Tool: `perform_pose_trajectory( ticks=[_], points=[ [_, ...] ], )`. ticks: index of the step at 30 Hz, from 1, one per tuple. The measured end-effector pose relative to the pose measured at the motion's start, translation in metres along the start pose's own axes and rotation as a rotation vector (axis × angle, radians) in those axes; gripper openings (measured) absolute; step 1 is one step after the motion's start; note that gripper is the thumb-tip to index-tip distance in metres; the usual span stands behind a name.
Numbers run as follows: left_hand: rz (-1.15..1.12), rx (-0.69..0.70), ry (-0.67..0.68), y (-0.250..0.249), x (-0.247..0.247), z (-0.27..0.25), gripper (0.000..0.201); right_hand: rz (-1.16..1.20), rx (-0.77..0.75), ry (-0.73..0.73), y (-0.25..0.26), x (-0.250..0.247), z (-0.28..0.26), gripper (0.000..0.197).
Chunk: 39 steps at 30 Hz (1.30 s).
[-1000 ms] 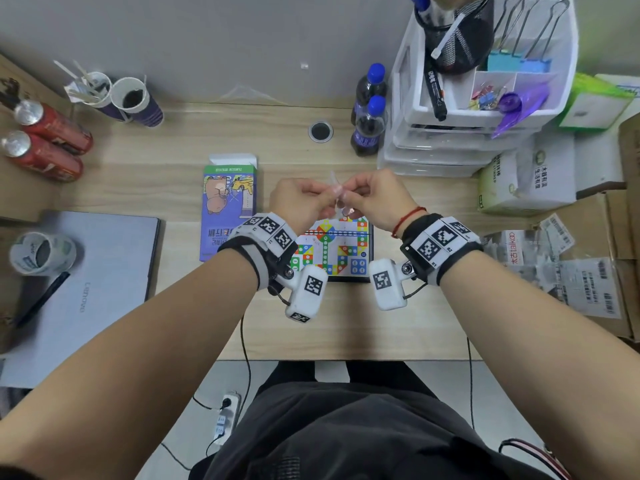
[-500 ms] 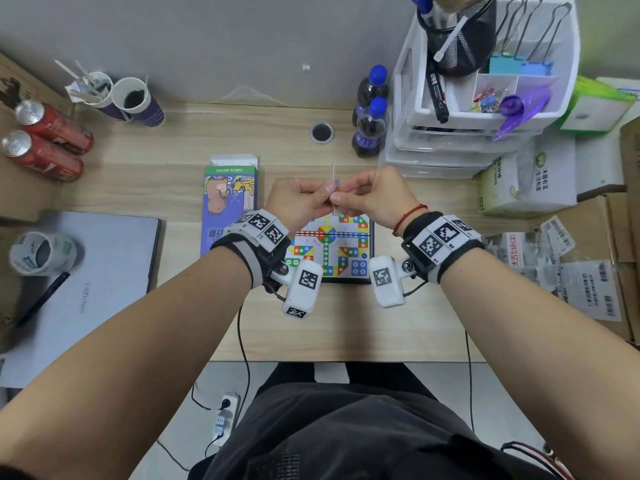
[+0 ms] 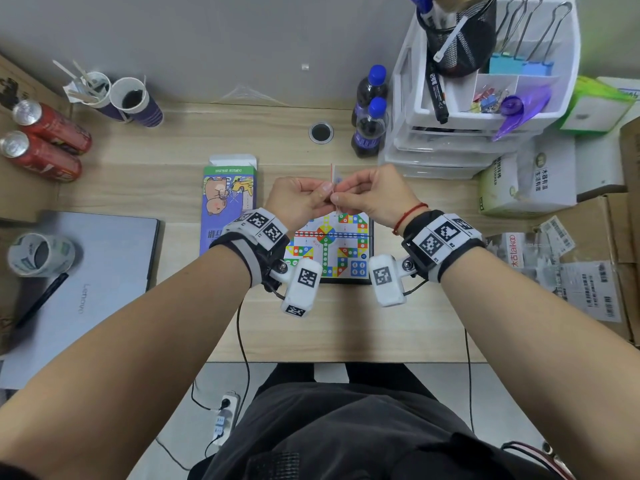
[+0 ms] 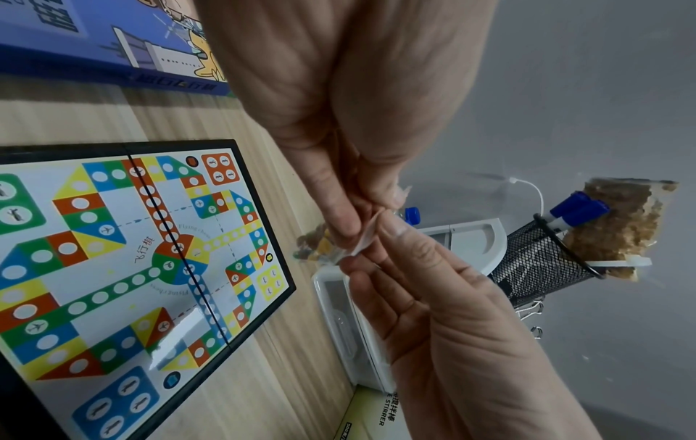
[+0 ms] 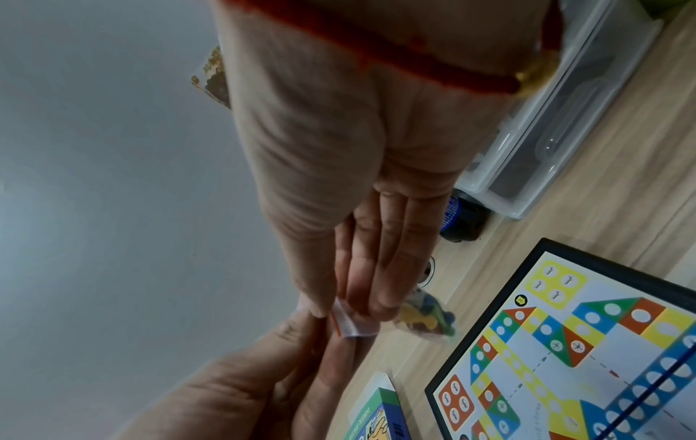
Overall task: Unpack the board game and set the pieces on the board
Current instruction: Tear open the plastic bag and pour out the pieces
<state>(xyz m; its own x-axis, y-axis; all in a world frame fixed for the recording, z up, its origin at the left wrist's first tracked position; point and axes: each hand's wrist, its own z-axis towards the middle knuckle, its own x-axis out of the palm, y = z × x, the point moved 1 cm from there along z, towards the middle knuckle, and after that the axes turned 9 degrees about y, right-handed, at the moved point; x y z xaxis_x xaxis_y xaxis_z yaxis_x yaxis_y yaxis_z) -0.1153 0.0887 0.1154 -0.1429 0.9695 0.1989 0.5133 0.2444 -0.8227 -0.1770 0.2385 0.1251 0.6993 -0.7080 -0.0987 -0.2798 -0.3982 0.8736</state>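
A small clear zip bag with coloured game pieces hangs between both hands above the far edge of the board. My left hand pinches one side of the bag's mouth and my right hand pinches the other side. The colourful flight-chess board lies unfolded flat on the desk under my wrists, with no pieces on it. The blue game box lies just left of the board with its far flap open.
A closed laptop and a tape roll lie at the left. Two red cans and paper cups stand far left. Two cola bottles, white drawers and cardboard boxes crowd the right.
Both hands have lifted slightly and the bag's top strip now stands upright between the fingertips. The board and box have not moved.
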Motion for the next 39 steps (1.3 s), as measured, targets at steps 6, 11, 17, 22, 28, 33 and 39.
perform_pose_trajectory(
  ticks=[6, 11, 17, 22, 28, 33, 39],
  points=[
    [-0.002, 0.004, 0.015, -0.0005, 0.0012, 0.0002, 0.026, 0.019, -0.015, 0.008, -0.0014, -0.0027, 0.0009, 0.013],
    [-0.009, -0.003, 0.035, -0.0005, 0.0021, -0.0010, 0.019, 0.028, -0.030, 0.004, -0.0034, -0.0039, 0.0020, 0.014],
    [-0.010, -0.037, -0.023, -0.0034, 0.0030, -0.0005, 0.013, 0.043, -0.055, -0.005, -0.0048, -0.0043, 0.0016, 0.025],
    [-0.001, -0.037, -0.065, -0.0048, 0.0019, -0.0019, 0.025, 0.040, -0.048, 0.012, -0.0052, -0.0037, 0.0009, 0.022],
    [-0.014, -0.051, -0.091, -0.0073, -0.0017, -0.0033, 0.028, 0.047, -0.061, 0.088, -0.0013, -0.0021, -0.0040, 0.017],
    [-0.121, -0.095, -0.060, -0.0086, 0.0006, -0.0063, 0.029, 0.024, -0.063, 0.107, 0.0011, 0.0014, -0.0067, 0.021],
    [-0.114, -0.100, -0.004, -0.0057, -0.0029, -0.0064, 0.012, 0.014, -0.050, 0.157, 0.0036, -0.0004, -0.0070, 0.027]
  ],
)
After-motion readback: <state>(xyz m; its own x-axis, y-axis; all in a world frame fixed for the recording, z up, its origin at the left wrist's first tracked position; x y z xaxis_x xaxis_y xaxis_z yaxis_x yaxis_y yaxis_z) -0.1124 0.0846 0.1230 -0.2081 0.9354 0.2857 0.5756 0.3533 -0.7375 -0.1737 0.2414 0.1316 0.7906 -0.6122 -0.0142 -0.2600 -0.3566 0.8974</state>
